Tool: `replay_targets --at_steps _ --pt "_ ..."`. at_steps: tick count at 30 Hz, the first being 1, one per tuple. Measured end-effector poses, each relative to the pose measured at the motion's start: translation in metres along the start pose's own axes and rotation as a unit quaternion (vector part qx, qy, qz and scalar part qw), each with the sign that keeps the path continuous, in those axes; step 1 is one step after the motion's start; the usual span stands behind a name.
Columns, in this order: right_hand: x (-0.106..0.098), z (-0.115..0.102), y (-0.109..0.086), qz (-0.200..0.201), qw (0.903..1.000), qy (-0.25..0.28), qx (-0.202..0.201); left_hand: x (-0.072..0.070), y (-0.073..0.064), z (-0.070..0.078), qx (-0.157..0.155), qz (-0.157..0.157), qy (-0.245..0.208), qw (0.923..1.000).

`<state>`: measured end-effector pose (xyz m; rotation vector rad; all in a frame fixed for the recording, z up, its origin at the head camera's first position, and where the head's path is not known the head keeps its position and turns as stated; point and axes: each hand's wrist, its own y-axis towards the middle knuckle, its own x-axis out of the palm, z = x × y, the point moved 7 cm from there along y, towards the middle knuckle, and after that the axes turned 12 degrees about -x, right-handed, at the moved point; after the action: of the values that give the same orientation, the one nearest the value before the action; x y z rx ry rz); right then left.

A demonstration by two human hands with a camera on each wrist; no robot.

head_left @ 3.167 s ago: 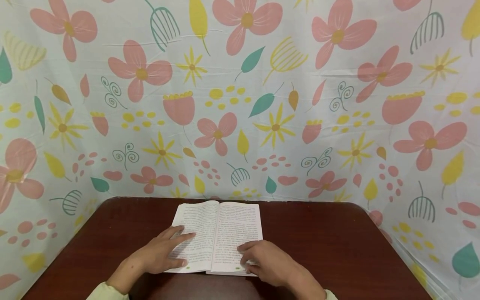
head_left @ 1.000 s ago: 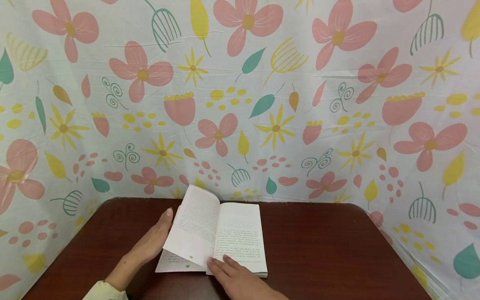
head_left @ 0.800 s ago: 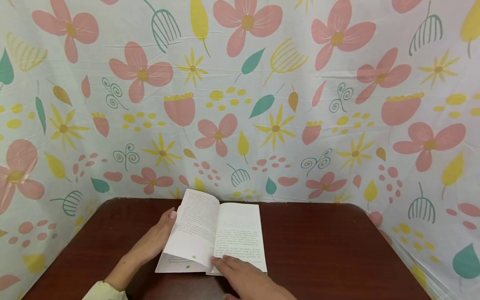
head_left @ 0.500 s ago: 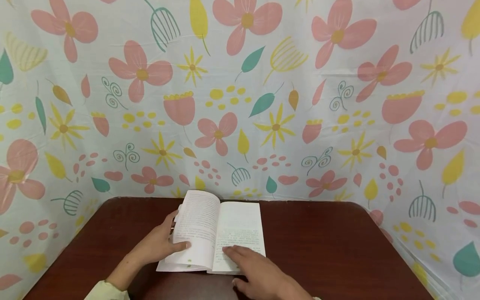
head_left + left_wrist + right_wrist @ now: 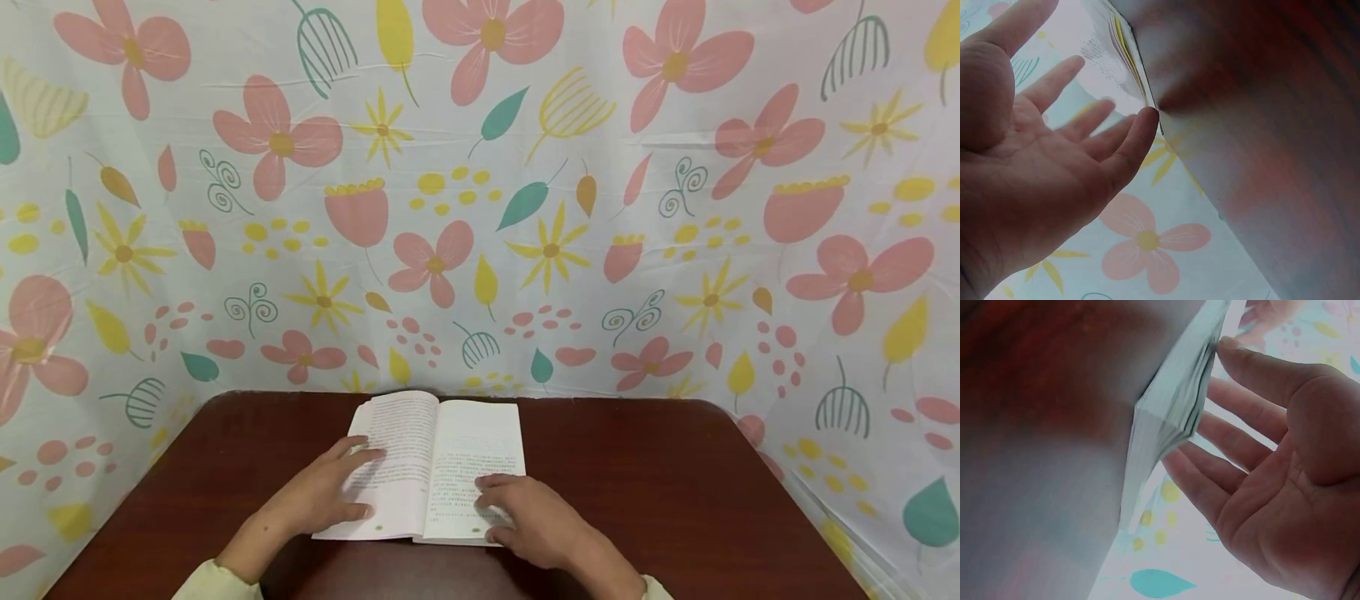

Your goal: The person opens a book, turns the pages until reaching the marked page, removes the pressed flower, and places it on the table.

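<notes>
An open book (image 5: 472, 467) lies on the dark red-brown table, its printed pages facing up. Over the left page's outer edge is my left hand (image 5: 318, 492), fingers spread and thumb near the lower part of the page. My right hand (image 5: 536, 521) rests on the lower right corner of the right page, its fingers slightly bent. In the left wrist view the left hand (image 5: 1054, 162) has relaxed fingers beside the book's edge. The right wrist view shows the right hand (image 5: 1272, 469) with its fingertips along the thick page block (image 5: 1175, 406).
The wooden table (image 5: 660, 475) extends to both sides of the book. Behind and around it hangs a white curtain (image 5: 480, 200) printed with pink flowers, yellow blossoms and green leaves.
A raised leaf has come down flat onto the left side, and the right page now shows different text from the earliest frame. The left hand moved onto the left page; the right hand shifted right.
</notes>
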<state>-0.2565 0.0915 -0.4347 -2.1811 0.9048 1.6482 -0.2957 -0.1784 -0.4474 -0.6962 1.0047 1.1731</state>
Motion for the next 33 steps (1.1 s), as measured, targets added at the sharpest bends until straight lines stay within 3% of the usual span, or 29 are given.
replay_targets --at_steps 6,11,19,22,25,29,33 --pt "-0.002 0.002 0.001 0.008 1.0000 0.004 -0.003 0.003 -0.004 0.003 0.036 -0.037 0.005 0.9986" --pt "-0.003 0.001 0.001 0.006 0.9999 0.005 -0.014 0.003 -0.006 0.002 0.046 -0.039 0.007 0.9982" --pt "-0.011 -0.007 -0.001 0.029 0.9954 0.000 -0.092 0.005 -0.005 0.002 0.052 -0.047 0.013 0.9975" --pt "-0.012 -0.004 -0.001 0.034 0.9947 -0.001 -0.097 0.005 -0.005 0.002 0.053 -0.050 0.011 0.9973" --pt "-0.013 0.003 -0.003 0.039 0.9972 -0.016 -0.062 0.005 -0.006 0.002 0.063 -0.043 0.017 0.9969" --pt "-0.016 0.017 -0.008 0.072 0.9963 -0.041 0.020 0.005 -0.007 0.003 0.076 -0.028 0.029 0.9963" --pt "-0.018 0.027 -0.010 0.129 0.9876 0.006 0.089 0.005 -0.006 0.001 0.064 -0.035 0.020 0.9971"
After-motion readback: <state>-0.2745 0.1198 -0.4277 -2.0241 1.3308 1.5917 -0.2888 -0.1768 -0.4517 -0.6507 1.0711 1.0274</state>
